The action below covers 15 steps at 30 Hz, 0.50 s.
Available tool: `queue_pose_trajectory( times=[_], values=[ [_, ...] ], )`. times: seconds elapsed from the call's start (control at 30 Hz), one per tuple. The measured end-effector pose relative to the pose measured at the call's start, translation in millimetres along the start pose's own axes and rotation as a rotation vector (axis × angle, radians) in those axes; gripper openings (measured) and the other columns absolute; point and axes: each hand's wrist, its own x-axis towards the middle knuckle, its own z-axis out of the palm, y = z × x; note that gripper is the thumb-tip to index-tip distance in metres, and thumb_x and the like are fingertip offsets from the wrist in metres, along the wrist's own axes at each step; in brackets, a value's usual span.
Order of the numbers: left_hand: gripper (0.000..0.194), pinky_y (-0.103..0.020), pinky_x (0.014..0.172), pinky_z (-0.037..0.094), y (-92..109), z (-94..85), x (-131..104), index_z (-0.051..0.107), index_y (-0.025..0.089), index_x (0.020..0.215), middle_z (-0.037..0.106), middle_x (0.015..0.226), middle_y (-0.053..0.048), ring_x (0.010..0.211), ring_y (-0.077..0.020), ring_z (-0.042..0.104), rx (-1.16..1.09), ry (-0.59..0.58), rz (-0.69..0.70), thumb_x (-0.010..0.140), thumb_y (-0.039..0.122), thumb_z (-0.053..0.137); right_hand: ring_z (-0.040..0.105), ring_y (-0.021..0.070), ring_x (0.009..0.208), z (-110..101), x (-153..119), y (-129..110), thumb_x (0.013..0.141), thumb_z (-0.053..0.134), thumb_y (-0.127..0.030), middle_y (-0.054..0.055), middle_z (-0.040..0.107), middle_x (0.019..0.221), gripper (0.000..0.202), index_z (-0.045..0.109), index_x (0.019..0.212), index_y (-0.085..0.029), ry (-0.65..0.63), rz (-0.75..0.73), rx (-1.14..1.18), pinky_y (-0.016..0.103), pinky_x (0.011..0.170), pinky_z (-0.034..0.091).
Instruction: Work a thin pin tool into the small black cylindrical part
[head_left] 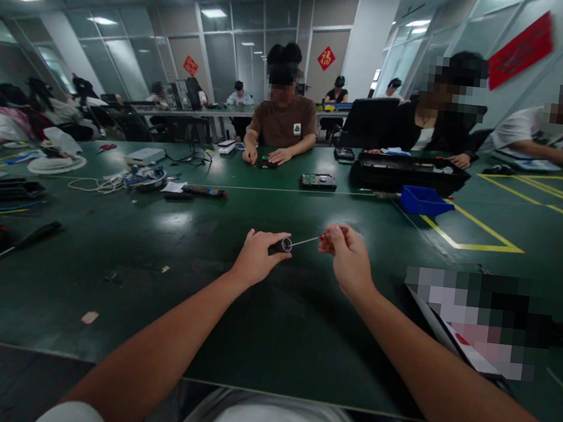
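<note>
One dark tube [284,245], frame centre, clamped in the left hand's [257,258] fingers, mouth facing right. Thin rod [305,241] slants from that mouth rightward, slightly up, to the right hand's [344,254] pinched fingers; insertion depth: cannot tell.

Door [320,81], upper centre of the frame: red diamond-shaped sign [326,58] bearing the gold character 福. Smaller red sign [191,66], upper left: marking too small to read.

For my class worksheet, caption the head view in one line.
The left hand holds a black cylinder, the right hand a thin metal shaft at its round end, above a green tabletop.
</note>
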Motion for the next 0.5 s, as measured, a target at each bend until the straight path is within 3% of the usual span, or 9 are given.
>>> queue_pose_trajectory(
  times=[0.5],
  values=[
    [0.044, -0.055, 0.115, 0.024, 0.8, -1.3, 1.3, 0.064, 0.030, 0.128, 0.071, 0.117, -0.004, 0.111, -0.0253, 0.060, 0.026, -0.014, -0.022, 0.086, 0.037, 0.071, 0.066, 0.0183, 0.071, -2.2, -3.8, -0.8, 0.090, 0.061, -0.049, 0.004, 0.070, 0.080, 0.028, 0.062, 0.092, -0.021, -0.084, -0.069, -0.103, 0.036, 0.070, 0.053]
  ],
)
